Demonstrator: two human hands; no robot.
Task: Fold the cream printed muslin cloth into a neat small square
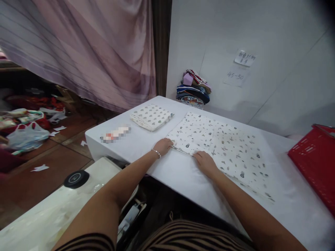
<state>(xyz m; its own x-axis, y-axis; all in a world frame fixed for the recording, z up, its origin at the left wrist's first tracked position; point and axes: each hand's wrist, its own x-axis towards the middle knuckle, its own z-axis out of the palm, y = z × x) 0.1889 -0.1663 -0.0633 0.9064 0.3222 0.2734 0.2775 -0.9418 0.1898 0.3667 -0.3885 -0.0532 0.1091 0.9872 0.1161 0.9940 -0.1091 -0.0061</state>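
Note:
A white cloth with a small grey and brown print [235,150] lies spread in a long rectangle over the table, in layers at its near edge. My left hand [164,146], with a bracelet at the wrist, pinches the cloth's near left corner. Along the same near edge, to the right, my right hand [205,163] has its fingers closed on the hem. A folded white cloth with grey hearts [153,116] rests to the left of the spread one, apart from it.
The white-covered table [180,184] stands against a wall. A red plastic basket [314,160] sits at the right, a pile of folded fabrics [193,90] at the back. Left are a blurred-out item [115,134], a white side surface with a round black object [76,179], and plastic bags [28,136].

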